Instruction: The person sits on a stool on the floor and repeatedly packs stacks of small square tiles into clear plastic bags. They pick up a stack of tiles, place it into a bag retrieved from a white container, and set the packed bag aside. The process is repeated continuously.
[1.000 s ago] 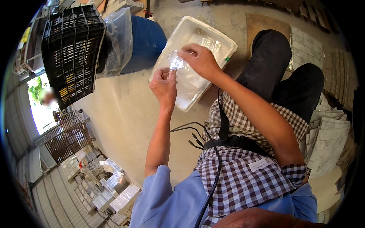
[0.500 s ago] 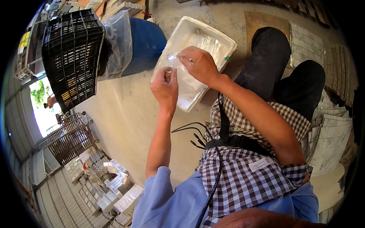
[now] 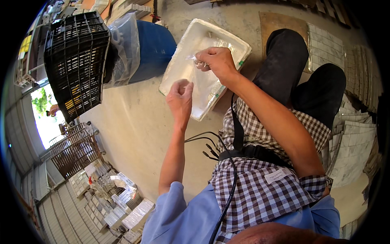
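Note:
My right hand (image 3: 219, 64) is over the far part of a white foam box (image 3: 224, 32), its fingers pinched on a crumpled clear plastic film (image 3: 191, 58). Nearer to me, my left hand (image 3: 180, 99) hangs above the box's near left rim, apart from the right. Its thumb and fingers are curled together; whether anything thin is between them I cannot make out. Shiny clear plastic pieces (image 3: 224, 44) lie inside the box, partly hidden behind my right hand.
Left of the box stands a blue bin (image 3: 156, 51) with a clear plastic bag (image 3: 124, 49) over its side. A black slatted crate (image 3: 77, 61) is beside it. Black cables (image 3: 201, 136) dangle by my apron. Wrapped stacks (image 3: 138, 213) sit lower left; tile-like sheets (image 3: 353, 142) lie right.
My hands have moved apart. The right one has shifted slightly right with the plastic film; the left has come lower, toward me, off the film.

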A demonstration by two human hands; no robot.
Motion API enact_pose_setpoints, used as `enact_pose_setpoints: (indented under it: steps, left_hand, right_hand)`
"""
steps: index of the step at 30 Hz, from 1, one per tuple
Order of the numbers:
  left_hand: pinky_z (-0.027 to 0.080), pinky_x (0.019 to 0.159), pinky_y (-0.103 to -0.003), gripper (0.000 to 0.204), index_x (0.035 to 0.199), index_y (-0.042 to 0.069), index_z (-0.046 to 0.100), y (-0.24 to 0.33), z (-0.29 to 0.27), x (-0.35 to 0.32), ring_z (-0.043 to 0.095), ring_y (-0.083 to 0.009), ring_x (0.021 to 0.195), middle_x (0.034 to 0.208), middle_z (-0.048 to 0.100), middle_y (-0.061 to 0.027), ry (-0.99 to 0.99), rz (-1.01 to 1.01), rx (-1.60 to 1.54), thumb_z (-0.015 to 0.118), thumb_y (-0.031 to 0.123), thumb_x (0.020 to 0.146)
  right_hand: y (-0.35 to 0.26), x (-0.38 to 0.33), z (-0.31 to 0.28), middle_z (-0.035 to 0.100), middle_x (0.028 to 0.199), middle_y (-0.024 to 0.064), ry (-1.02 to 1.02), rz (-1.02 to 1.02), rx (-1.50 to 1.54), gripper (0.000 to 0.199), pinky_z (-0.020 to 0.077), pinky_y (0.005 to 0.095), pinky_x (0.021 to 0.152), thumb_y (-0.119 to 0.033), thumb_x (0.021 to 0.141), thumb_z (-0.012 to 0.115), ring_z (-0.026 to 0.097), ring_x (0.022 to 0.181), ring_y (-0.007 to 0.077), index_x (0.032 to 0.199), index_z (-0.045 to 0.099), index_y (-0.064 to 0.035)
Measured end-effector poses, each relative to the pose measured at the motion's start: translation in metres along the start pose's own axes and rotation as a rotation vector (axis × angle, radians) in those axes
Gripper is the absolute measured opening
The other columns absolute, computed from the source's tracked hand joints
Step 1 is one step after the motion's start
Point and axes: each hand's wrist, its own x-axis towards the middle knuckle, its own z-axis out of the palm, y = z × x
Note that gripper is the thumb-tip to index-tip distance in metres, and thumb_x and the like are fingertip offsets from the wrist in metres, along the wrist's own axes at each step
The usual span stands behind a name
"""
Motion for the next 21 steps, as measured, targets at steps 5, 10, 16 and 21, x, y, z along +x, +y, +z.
enact_pose_setpoints:
  steps: [5, 10, 16, 21]
  left_hand:
    - [0.054, 0.076, -0.03, 0.03, 0.106, -0.005, 0.067, 0.029, 0.0, 0.01, 0.067, -0.017, 0.087, 0.097, 0.069, -0.0111, -0.041, -0.047, -0.254, 0.068, 0.021, 0.092]
    - [0.056, 0.079, -0.035, 0.037, 0.11, -0.006, 0.064, 0.042, 0.008, 0.017, 0.066, -0.0203, 0.093, 0.102, 0.068, -0.0108, -0.258, -0.293, -0.686, 0.06, 0.029, 0.098]
    - [0.056, 0.082, -0.037, 0.035, 0.113, -0.004, 0.061, 0.034, 0.005, 0.019, 0.067, -0.0231, 0.093, 0.105, 0.067, -0.0132, -0.179, -0.426, -0.786, 0.052, 0.028, 0.102]
    - [0.056, 0.085, -0.041, 0.034, 0.118, -0.004, 0.057, 0.01, 0.007, 0.03, 0.068, -0.0266, 0.095, 0.109, 0.066, -0.0166, -0.156, -0.452, -0.872, 0.05, 0.025, 0.102]
  right_hand:
    - [-0.003, -0.002, 0.001, 0.067, 0.075, 0.0069, -0.075, -0.088, -0.249, 0.022, 0.0491, 0.0252, 0.058, -0.018, 0.084, 0.075, 0.061, 0.065, 0.0115, 0.081, 0.066, 0.0023]
    - [0.006, -0.008, 0.007, 0.064, 0.073, 0.005, -0.134, -0.276, -0.527, 0.027, 0.0461, 0.0258, 0.056, -0.021, 0.082, 0.076, 0.057, 0.066, 0.0087, 0.078, 0.061, 0.0009]
    - [0.0, -0.012, 0.007, 0.064, 0.075, 0.0044, -0.282, -0.113, -0.389, 0.024, 0.0477, 0.0259, 0.06, -0.019, 0.089, 0.068, 0.058, 0.067, 0.0094, 0.082, 0.066, 0.0034]
    - [0.006, -0.002, 0.004, 0.069, 0.079, 0.0073, -0.176, -0.113, -0.27, 0.026, 0.0519, 0.0258, 0.063, -0.02, 0.093, 0.063, 0.063, 0.068, 0.0123, 0.085, 0.069, 0.0039]
